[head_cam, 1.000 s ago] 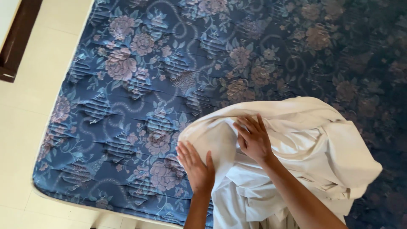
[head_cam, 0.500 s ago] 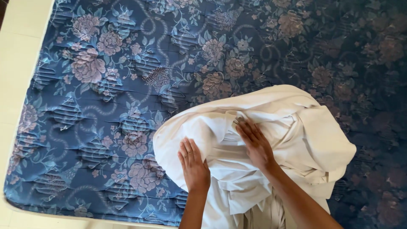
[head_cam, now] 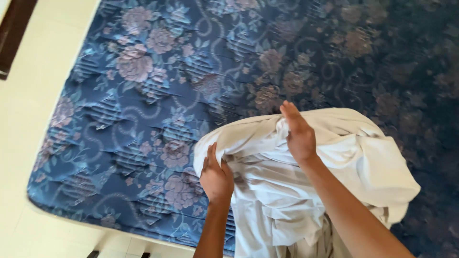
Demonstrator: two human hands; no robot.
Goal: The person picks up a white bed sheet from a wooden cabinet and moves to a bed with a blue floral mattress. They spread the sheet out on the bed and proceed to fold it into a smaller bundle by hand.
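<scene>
A bunched white sheet [head_cam: 363, 157] lies on a blue mattress with a pink and grey flower pattern [head_cam: 158, 95]. My left hand [head_cam: 216, 177] grips the sheet's near left edge, fingers curled into the cloth. My right hand [head_cam: 299, 134] pinches a fold at the sheet's far edge and lifts it a little off the mattress. Both forearms reach in from the bottom of the view, over the crumpled middle of the sheet.
The mattress corner [head_cam: 38, 196] sits at lower left, with pale tiled floor [head_cam: 33, 95] along its left and near sides. A dark wooden frame [head_cam: 12, 33] stands at the upper left edge.
My right hand has moved further up the sheet and closed on a fold, raising it. My left hand has shifted to the sheet's left edge and gripped it.
</scene>
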